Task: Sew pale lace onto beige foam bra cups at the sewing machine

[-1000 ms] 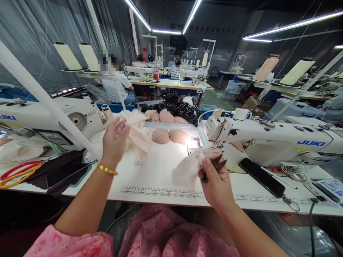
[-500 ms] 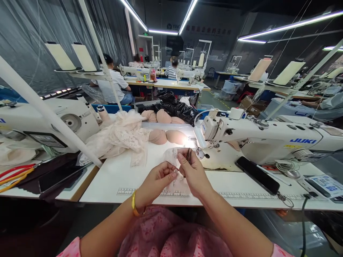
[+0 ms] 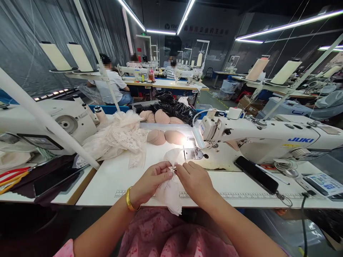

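Pale lace fabric (image 3: pixel 169 194) hangs in front of me over the table's front edge, with more of it bunched above my fingers. My left hand (image 3: pixel 154 180) pinches this fabric between thumb and fingers. My right hand (image 3: pixel 194 178) is closed around small dark thread snips (image 3: pixel 174 169); only their two narrow tips show, pointing left at the fabric by my left fingertips. Whether the tips touch a thread cannot be made out. Just behind my right hand is the sewing machine's needle area (image 3: pixel 193 152), lit by its lamp.
A heap of pale lace (image 3: pixel 115 134) lies on the left, with stacked beige bra cups (image 3: pixel 157 137) beyond. The white sewing machine (image 3: pixel 268 135) fills the right side. A phone (image 3: pixel 256 175) lies before it. A slanted white pole (image 3: pixel 53 123) crosses the left.
My right hand has turned palm down, bringing the tips of the snips to the fabric at my left fingers. The lace now hangs lower, past the table edge.
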Action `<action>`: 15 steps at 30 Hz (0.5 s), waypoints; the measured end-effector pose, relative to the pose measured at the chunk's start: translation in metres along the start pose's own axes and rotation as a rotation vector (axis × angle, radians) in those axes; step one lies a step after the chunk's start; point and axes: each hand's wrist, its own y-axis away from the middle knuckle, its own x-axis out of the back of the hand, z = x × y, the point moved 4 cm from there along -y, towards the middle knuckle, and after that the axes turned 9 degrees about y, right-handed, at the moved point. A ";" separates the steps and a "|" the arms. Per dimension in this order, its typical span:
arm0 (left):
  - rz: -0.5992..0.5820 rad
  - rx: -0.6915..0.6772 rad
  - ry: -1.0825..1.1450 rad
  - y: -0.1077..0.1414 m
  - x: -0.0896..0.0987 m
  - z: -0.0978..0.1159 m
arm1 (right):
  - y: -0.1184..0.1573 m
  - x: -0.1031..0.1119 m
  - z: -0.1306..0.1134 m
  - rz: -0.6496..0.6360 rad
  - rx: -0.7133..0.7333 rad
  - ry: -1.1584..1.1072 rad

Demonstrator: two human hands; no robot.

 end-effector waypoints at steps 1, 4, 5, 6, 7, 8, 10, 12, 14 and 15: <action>-0.023 -0.001 -0.047 0.001 0.000 0.002 | -0.001 0.001 -0.001 0.008 0.001 -0.008; 0.005 -0.037 -0.330 0.009 0.017 0.027 | 0.006 0.004 0.012 0.001 -0.046 -0.075; 0.088 -0.103 -0.474 0.015 0.029 0.043 | 0.013 0.004 0.021 -0.013 -0.075 -0.090; 0.213 -0.222 -0.631 0.021 0.043 0.063 | 0.022 0.003 0.034 -0.034 -0.111 -0.093; 0.402 -0.401 -0.791 0.030 0.057 0.085 | 0.034 0.000 0.048 -0.064 -0.152 -0.079; 0.578 -0.597 -0.946 0.040 0.068 0.105 | 0.047 -0.004 0.063 -0.100 -0.204 -0.049; 0.723 -0.832 -1.193 0.050 0.077 0.126 | 0.074 -0.015 0.094 -0.195 -0.310 0.023; 0.602 -0.892 -1.344 0.042 0.071 0.124 | 0.095 -0.026 0.117 -0.268 -0.358 0.095; 0.340 -0.827 -1.417 0.024 0.053 0.104 | 0.107 -0.029 0.129 -0.239 -0.373 0.154; 0.207 -0.772 -1.442 0.014 0.042 0.092 | 0.108 -0.028 0.130 -0.195 -0.369 0.160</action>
